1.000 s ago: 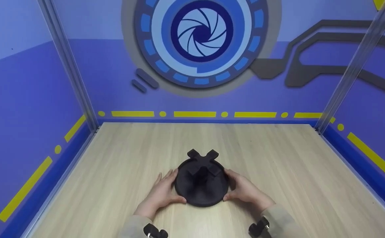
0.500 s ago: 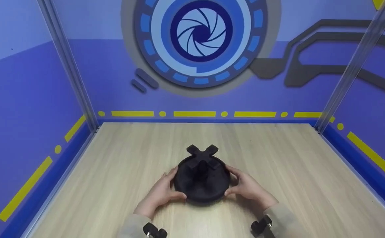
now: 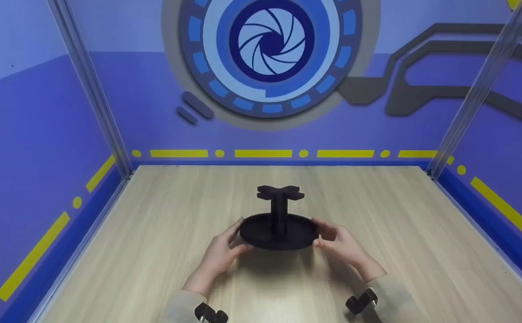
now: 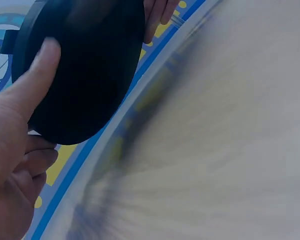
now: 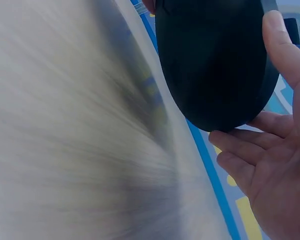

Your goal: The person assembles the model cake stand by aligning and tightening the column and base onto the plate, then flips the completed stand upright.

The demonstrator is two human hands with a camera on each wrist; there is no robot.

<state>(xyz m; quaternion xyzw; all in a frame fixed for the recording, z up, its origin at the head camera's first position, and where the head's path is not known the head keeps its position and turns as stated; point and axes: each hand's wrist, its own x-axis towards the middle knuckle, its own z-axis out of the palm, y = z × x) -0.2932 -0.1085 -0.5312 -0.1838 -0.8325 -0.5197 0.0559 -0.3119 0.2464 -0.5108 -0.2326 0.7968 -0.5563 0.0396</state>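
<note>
A black round stand [image 3: 261, 242], with a post and a cross-shaped top [image 3: 280, 193], is held tilted above the table between both hands. At its left rim the left hand [image 3: 218, 258] grips the disc, thumb on the near side and fingers on the edge. The right hand [image 3: 346, 249] pinches the opposite rim in the same manner. From below, the left wrist view shows the flat dark underside [image 4: 90, 75] with the thumb pressed on it. In the right wrist view the disc's underside [image 5: 215, 65] meets the right thumb and fingertips.
The wooden table [image 3: 176, 202] reaches back to a blue wall [image 3: 144, 103] with yellow marks. Metal posts [image 3: 95, 85] stand at the rear corners. A shadow lies on the table below the stand.
Both hands have lifted the stand off the table and tilted it, so the disc now looks flatter and the post stands upright in view. The right hand has shifted slightly rightward.
</note>
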